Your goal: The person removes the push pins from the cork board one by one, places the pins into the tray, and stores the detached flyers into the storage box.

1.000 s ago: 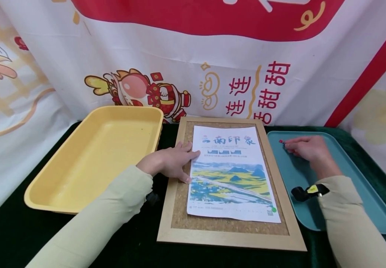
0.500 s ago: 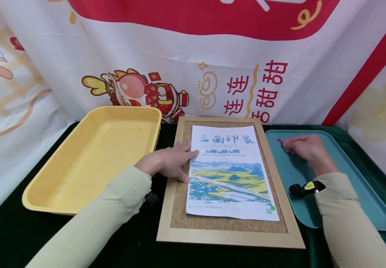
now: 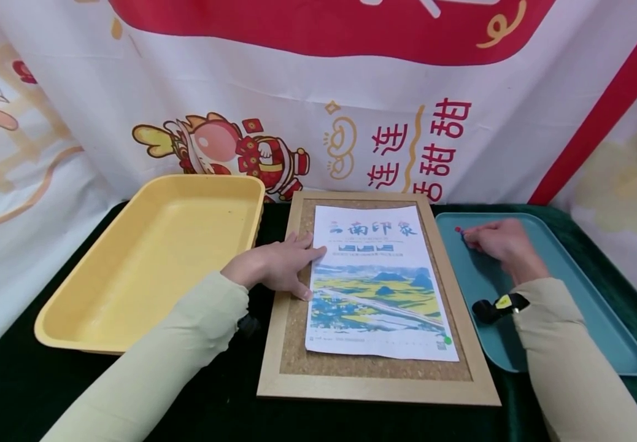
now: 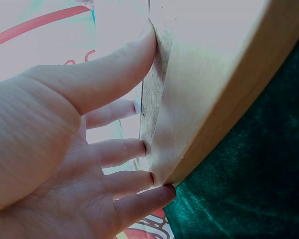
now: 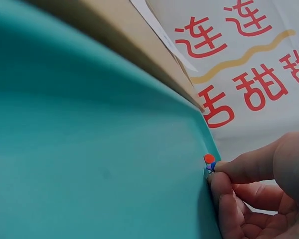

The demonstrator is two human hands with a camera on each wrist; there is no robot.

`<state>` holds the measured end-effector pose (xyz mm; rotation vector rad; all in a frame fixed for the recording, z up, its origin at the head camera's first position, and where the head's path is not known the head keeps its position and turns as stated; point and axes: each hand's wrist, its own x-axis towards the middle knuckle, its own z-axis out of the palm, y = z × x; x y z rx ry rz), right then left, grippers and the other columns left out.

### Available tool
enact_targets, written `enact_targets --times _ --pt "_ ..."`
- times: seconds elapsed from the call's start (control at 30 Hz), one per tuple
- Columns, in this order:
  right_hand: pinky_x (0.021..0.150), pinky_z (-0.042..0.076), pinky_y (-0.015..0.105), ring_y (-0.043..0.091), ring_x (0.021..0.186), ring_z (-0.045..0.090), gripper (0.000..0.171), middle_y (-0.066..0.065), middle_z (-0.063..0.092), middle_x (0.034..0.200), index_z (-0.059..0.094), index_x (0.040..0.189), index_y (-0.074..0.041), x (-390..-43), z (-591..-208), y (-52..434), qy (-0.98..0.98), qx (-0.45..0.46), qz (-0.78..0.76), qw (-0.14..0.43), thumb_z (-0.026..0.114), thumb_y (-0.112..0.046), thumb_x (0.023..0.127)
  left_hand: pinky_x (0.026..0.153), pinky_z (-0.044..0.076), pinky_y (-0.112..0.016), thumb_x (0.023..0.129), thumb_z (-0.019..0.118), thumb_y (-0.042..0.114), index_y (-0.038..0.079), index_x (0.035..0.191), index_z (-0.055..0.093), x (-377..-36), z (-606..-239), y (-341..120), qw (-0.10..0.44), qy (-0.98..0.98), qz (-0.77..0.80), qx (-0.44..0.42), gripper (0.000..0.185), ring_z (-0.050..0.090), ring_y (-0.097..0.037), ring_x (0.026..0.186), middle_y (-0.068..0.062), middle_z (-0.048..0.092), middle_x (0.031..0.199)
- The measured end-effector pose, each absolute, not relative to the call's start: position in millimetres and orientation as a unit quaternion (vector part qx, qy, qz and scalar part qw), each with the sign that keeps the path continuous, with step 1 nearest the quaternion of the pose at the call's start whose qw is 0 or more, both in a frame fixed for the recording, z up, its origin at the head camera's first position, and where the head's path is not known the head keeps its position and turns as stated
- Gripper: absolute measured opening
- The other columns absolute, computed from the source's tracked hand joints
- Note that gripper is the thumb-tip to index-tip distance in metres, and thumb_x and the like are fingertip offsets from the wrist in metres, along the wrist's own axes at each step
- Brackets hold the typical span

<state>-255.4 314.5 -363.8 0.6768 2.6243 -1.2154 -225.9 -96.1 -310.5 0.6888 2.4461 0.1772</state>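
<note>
A yellow tray (image 3: 103,288) is seen at the far left of the table (image 3: 15,393), which is covered in dark green velvety cloth. It's deep, plain plastic, with nothing visible inside.

Next over, the left hand (image 3: 274,267) is laid flat on the left side of the cork board (image 3: 296,344), fingers (image 4: 124,149) straight and spread a bit, tips resting at the edge of the poster (image 3: 376,282). Nothing is gripped there, it's just pressed down. In the left wrist view the fingertips are seen against the pale wood frame and the cork.

The poster is a white sheet lying on the cork inside the frame, printed with blue brush-style characters up top and a yellow-and-blue landscape picture below. A small green pin (image 3: 447,339) is seen at its lower right corner.

To the right, a flat teal tray (image 3: 589,319) is set just beside the board. At its far left corner the right hand (image 3: 495,240) is curled, and a tiny red pin (image 5: 209,160) is pinched between thumb and fingertips, right down at the tray surface by the rim. A bit of blue is seen just under the red head; what it is can't be told.

A black strap with a yellow tag is worn on the right wrist, and pale green sleeves cover both arms.

A white and red banner (image 3: 351,92) with a cartoon figure and red characters is hung behind everything.
</note>
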Motion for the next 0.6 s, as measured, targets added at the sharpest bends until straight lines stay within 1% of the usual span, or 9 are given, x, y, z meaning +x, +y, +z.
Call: enact_targets --times 0.27,0.43,0.6 --pt "0.097 0.048 0.041 0.034 0.119 0.052 0.045 0.022 0.059 0.145 0.062 0.147 -0.002 -256.1 -362.5 315.0 0.884 0.218 -0.405 0.085 0.052 -0.028 0.112 0.134 0.009 -0.060 0.102 0.072 0.037 0.023 0.172 0.017 -223.8 -309.1 -96.6 0.292 0.917 0.079 0.259 0.090 -0.010 -0.042 0.166 -0.013 -0.006 0.180" --pt "0.095 0.049 0.040 0.034 0.118 0.053 0.046 0.024 0.059 0.145 0.062 0.147 -0.001 -254.6 -363.3 316.6 0.887 0.212 -0.403 0.080 0.053 -0.029 0.112 0.134 0.009 -0.059 0.102 0.072 0.036 0.023 0.172 0.017 -224.0 -309.4 -96.1 0.295 0.916 0.084 0.258 0.090 -0.012 -0.041 0.166 -0.012 -0.007 0.180" --pt "0.099 0.049 0.044 0.037 0.124 0.053 0.047 0.025 0.057 0.150 0.059 0.150 -0.003 -251.7 -363.6 319.1 0.888 0.195 -0.407 0.089 0.052 -0.031 0.113 0.134 0.009 -0.059 0.102 0.072 0.037 0.024 0.172 0.017 -223.0 -309.1 -97.2 0.294 0.919 0.080 0.252 0.091 -0.011 -0.040 0.166 -0.011 -0.007 0.180"
